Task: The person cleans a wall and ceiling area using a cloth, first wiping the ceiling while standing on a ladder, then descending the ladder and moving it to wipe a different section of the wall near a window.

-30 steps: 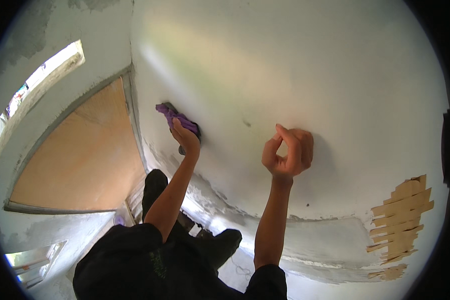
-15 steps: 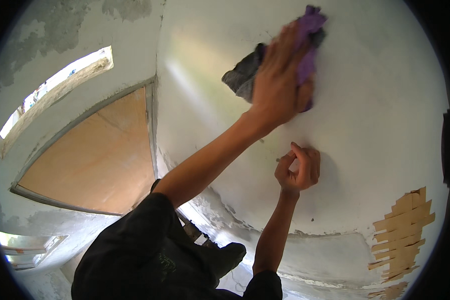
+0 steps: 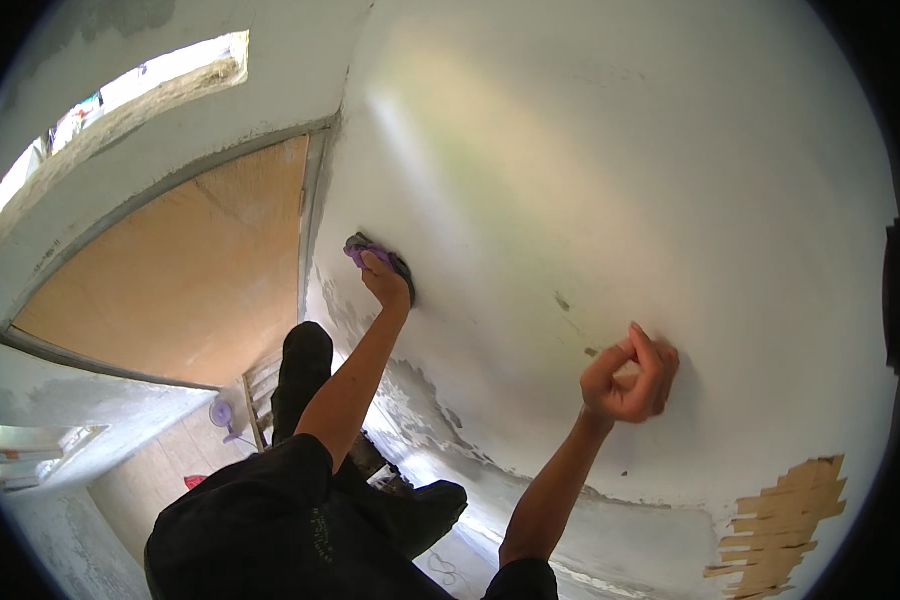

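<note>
While the person faces a white plastered wall from close up, the scene sorts as follows.

Left hand (image 3: 388,283): pressed palm-down on a purple pad (image 3: 370,252), fingers closed over it; the flat press looks meant to keep the pad's whole face against the wall (image 3: 610,180).

Pad: against the wall at about 10 o'clock from picture centre, just right of the corner where the wall meets the door frame; its top edge sticks out past the fingertips at 11 o'clock, the rest is hidden beneath the palm.

Right hand (image 3: 632,380): at about 4 o'clock, well apart from the pad, fingers curled in with thumb touching fingertips; nothing shows inside, and whether it grips some small thing cannot be told. Its knuckles rest against the wall, seemingly as a brace for balance.

Wall: smooth and pale above; a few dark specks between the two hands; rough grey patches low down.

Door (image 3: 190,270): tan board panel at 9 o'clock, set in a grey frame.

Window (image 3: 120,100): bright slot at 10 o'clock, above the door.

Bare laths (image 3: 780,520): broken plaster at 5 o'clock, showing wood strips.

Fan (image 3: 222,414): small, on the floor at 8 o'clock.
</note>
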Motion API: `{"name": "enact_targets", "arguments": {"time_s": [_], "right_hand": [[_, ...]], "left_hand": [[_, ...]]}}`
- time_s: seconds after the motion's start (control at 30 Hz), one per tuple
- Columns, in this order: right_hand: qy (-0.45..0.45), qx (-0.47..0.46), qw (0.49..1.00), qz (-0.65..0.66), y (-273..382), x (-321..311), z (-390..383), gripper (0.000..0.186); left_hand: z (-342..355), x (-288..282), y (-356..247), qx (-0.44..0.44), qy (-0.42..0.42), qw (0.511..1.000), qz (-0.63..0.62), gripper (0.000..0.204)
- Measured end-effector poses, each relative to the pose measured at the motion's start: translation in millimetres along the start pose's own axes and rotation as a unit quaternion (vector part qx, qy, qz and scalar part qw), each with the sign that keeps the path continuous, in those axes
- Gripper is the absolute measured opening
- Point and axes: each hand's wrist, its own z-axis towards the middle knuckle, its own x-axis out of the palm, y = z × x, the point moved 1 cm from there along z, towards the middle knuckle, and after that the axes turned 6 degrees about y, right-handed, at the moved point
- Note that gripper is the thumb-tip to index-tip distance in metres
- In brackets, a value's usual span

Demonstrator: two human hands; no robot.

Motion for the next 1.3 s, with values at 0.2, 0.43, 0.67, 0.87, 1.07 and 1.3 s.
{"name": "enact_targets", "arguments": {"time_s": [0.2, 0.43, 0.67, 0.87, 1.07, 1.3], "right_hand": [[-0.014, -0.01, 1.0, -0.012, -1, 1, -3, 0.009], [0.011, 0.001, 0.999, -0.048, -1, 2, -9, 0.01], [0.021, 0.006, 0.997, -0.074, -3, -6, -19, 0.011], [-0.016, 0.07, 0.995, -0.063, 6, 13, -12, 0.014], [0.077, -0.054, 0.982, 0.164, 59, 58, 0, 0.014], [0.175, -0.042, 0.978, 0.106, 67, 112, -13, 0.014]], "left_hand": [[25, -25, 47, -0.059, -0.04, 0.997, -0.025, 0.047], [95, -85, 119, -0.173, -0.108, 0.973, 0.112, 0.062], [34, -34, 51, -0.099, -0.006, 0.987, 0.128, 0.049], [-59, 16, -50, -0.024, 0.178, 0.984, 0.008, 0.047], [-114, 44, -109, 0.228, 0.291, 0.923, 0.108, 0.054], [-55, 53, -95, 0.128, 0.2, 0.965, 0.113, 0.051]]}}
